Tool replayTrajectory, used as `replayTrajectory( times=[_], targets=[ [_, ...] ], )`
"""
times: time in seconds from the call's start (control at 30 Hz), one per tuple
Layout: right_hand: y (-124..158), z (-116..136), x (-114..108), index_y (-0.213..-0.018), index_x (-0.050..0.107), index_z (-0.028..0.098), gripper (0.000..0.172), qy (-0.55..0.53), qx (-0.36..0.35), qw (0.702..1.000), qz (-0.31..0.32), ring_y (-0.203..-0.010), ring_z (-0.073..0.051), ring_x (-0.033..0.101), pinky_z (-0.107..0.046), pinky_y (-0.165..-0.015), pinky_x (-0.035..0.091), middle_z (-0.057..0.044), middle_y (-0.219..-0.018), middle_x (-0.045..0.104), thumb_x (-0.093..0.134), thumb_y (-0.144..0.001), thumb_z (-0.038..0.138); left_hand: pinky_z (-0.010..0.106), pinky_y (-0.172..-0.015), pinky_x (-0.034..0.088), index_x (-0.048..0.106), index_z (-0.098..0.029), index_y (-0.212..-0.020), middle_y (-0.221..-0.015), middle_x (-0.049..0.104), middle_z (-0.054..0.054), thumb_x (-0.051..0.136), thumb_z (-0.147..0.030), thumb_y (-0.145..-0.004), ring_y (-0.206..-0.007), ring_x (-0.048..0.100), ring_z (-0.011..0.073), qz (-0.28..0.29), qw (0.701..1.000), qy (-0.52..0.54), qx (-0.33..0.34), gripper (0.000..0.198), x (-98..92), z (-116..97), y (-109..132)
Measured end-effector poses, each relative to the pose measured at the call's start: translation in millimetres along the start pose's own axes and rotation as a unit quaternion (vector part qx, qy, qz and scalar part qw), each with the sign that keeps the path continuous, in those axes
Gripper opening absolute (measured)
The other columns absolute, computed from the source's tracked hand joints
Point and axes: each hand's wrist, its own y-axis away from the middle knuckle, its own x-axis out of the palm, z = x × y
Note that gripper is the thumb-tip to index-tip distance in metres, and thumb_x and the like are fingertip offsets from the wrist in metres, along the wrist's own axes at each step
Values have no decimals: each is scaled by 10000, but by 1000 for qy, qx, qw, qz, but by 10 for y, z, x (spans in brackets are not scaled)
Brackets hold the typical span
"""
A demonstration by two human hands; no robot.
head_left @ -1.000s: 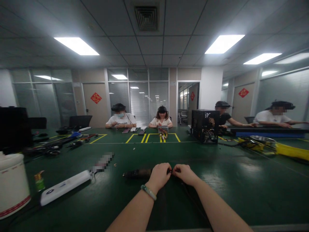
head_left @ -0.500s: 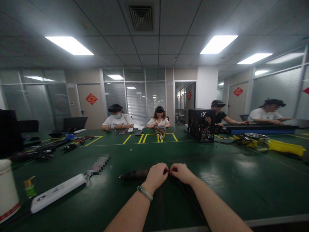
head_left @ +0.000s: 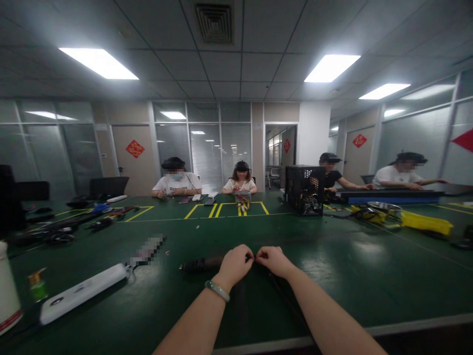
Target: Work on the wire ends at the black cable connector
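A dark electric screwdriver lies on the green table, its bit end pointing left and its rear end hidden by my left hand. My left hand, with a bracelet at the wrist, is closed over that rear end. Close by on the right, my right hand is closed in a pinch, fingertips nearly meeting those of the left. A small dark bit shows between the fingertips, apparently the cable's end. The black cable runs from below my right hand toward the table's front edge.
A white power strip lies at left, near a small green bottle and a white container. Across the table stands a black computer case. Yellow trays lie at right; several people sit opposite.
The camera view has shifted slightly, moving the scene a little leftward. Both hands keep the same closed pose by the screwdriver's rear end.
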Motion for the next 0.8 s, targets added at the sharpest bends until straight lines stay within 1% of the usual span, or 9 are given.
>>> replayTrajectory(
  times=[0.13, 0.37, 0.5, 0.6, 0.8],
  targets=[
    [7, -7, 4, -848, 699, 242, 171, -2, 1, 1000, 9, -797, -176, 610, -317, -875, 342, 15, -812, 708, 596, -785, 363, 262, -813, 412, 628, -223, -867, -947, 622, 13, 526, -242, -817, -881, 567, 149, 6, 1000, 14, -8, 115, -2, -3, -4],
    [-6, -24, 10, -864, 700, 258, 201, -7, 9, 1000, 15, -858, -193, 599, -314, -856, 360, 20, -841, 703, 569, -800, 395, 272, -790, 420, 622, -232, -864, -936, 624, 2, 534, -283, -822, -861, 570, 148, 6, 1000, 4, -16, 110, 8, -22, -13],
    [-17, -27, 23, -863, 692, 252, 207, -17, 29, 999, 25, -832, -179, 607, -326, -863, 363, 25, -818, 698, 544, -819, 390, 272, -791, 417, 613, -207, -881, -947, 614, 24, 525, -280, -822, -871, 561, 158, 0, 1000, -2, -23, 129, 11, -28, -9],
    [-20, -35, 27, -854, 685, 245, 207, -33, 36, 998, 30, -791, -162, 616, -311, -838, 381, 28, -793, 695, 530, -827, 379, 269, -788, 421, 606, -209, -896, -957, 607, 22, 510, -276, -831, -871, 564, 154, 6, 1000, -3, -23, 133, -3, -45, 3],
    [-32, -53, 37, -861, 680, 248, 210, -44, 55, 997, 45, -799, -162, 619, -296, -808, 400, 30, -801, 691, 527, -818, 384, 271, -775, 426, 601, -215, -911, -971, 601, 23, 498, -291, -834, -885, 565, 161, 16, 1000, -5, -23, 149, -16, -39, 16]
  ],
)
